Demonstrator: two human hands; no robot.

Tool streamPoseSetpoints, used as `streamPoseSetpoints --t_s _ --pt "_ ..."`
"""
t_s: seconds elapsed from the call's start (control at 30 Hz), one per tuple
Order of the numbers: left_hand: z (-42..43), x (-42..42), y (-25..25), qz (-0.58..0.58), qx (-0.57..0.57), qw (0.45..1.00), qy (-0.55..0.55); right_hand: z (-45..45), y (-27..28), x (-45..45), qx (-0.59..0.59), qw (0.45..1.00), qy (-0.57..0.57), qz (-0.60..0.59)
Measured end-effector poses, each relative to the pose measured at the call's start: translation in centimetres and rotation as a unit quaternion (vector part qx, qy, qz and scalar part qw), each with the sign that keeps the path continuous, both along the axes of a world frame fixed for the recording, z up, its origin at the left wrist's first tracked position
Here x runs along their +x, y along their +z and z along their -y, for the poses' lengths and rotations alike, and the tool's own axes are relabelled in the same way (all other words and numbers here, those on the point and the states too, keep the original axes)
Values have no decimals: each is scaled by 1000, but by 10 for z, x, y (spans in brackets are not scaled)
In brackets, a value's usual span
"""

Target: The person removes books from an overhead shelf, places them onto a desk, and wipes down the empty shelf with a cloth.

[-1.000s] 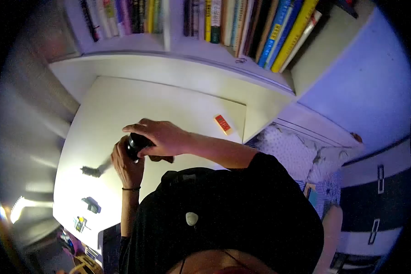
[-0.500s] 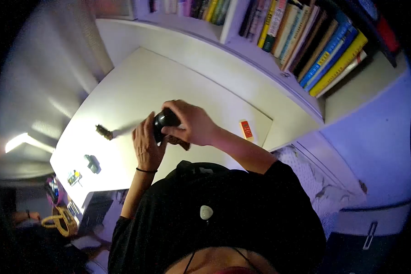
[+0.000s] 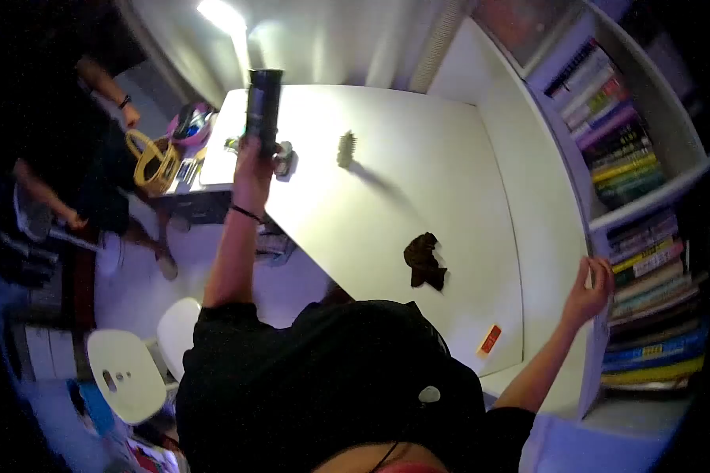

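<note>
A: What is the largest thing before you?

B: A white table [image 3: 450, 197], brightly lit, spreading out in front of your dark shirt. Along its right side stands a white bookcase [image 3: 648, 200], filled with rows of books.

A: And off to your left?

B: Another person [image 3: 71, 142] in dark clothes, both forearms bare, well apart from you. Lower down, a white chair [image 3: 126, 377]; near the table's corner, a yellow wicker basket [image 3: 162, 181] with a looped handle.

A: What do you have in your hands?

B: A black cylinder [image 3: 263, 106], roughly upright at the table's far left. Your left hand [image 3: 254, 162] grasps its lower end — the arm is stretched out, and whether the base touches the table is hidden. Your right hand [image 3: 592, 292] is at the bookcase's front edge, fingers bent; you cannot tell whether they pinch anything small or touch the edge.

A: Which smaller things lie on the table?

B: A crumpled dark brown cloth [image 3: 424, 260] between your hands, a bristled brush [image 3: 345, 150] beyond it, a red-and-cream box [image 3: 489, 340] near the right side — and a small greenish object [image 3: 285, 158] just beside your left hand.
</note>
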State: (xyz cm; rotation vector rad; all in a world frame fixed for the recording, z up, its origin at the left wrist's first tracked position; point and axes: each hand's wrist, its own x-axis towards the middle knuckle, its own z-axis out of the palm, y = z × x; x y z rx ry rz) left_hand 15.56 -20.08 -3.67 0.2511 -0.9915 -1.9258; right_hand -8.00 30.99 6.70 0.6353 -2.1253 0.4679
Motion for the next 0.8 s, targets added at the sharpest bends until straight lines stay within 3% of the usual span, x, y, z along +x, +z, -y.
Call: streamPoseSetpoints --t_s 0.1,0.17,0.23,0.4,0.5,0.67,0.8 --pt "59 52 -22 -67 73 993 58 -2 2 -5 75 993 -87 18" --pt "71 75 -24 -140 113 983 33 0 -6 -6 111 988 -107 25" --pt "80 94 -31 -194 109 975 -5 -2 -12 -4 158 961 -208 87" --pt "105 133 -39 -205 167 963 39 -8 -16 -10 184 963 -190 44" --pt "110 146 -37 -164 192 943 215 -11 -20 -14 181 964 -189 35" --pt "131 165 -46 -86 87 901 417 -6 -16 -9 184 966 -179 38" --pt "150 180 -47 -40 66 881 466 -8 -19 -12 178 967 -177 37"
